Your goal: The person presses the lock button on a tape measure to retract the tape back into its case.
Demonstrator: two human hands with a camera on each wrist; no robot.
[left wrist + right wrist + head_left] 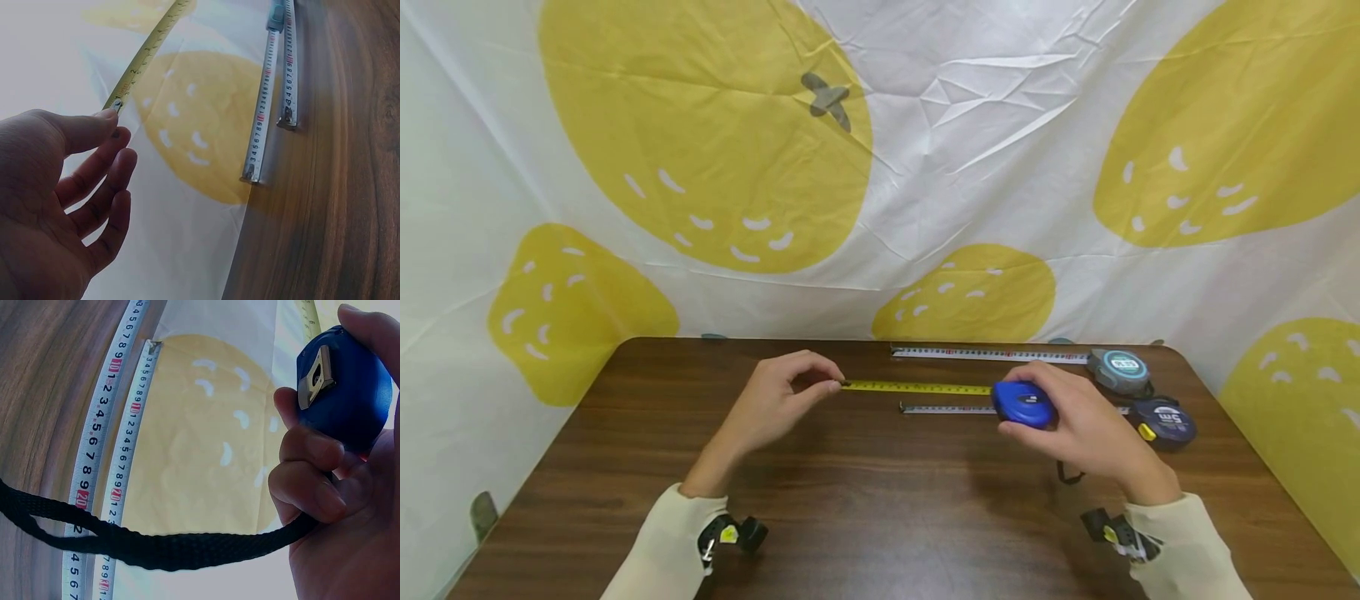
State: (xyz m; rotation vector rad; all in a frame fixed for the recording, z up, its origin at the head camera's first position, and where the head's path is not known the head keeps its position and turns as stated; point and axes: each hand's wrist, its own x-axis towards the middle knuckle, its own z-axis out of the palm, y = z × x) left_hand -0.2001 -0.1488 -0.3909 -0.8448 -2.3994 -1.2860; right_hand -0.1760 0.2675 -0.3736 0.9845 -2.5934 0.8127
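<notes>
My right hand (1078, 421) grips a blue tape measure (1024, 403) by its case, held above the table. A black wrist strap (169, 550) trails from that case in the right wrist view. Out of the case runs a yellow blade (917, 387), stretched straight to the left. Between thumb and index finger, my left hand (775, 400) pinches the blade's end by its metal hook (116, 105). The other left fingers curl loosely without touching the tape. In the right wrist view a metal clip (317, 378) shows on the case's side.
On the brown table (850, 517), a grey-teal tape measure (1120, 371) lies at the back right, its white blade (985, 355) extended left. Nearer sits a dark blue tape measure (1161, 422) with its blade (947, 409) out too. A fruit-print cloth (925, 183) hangs behind.
</notes>
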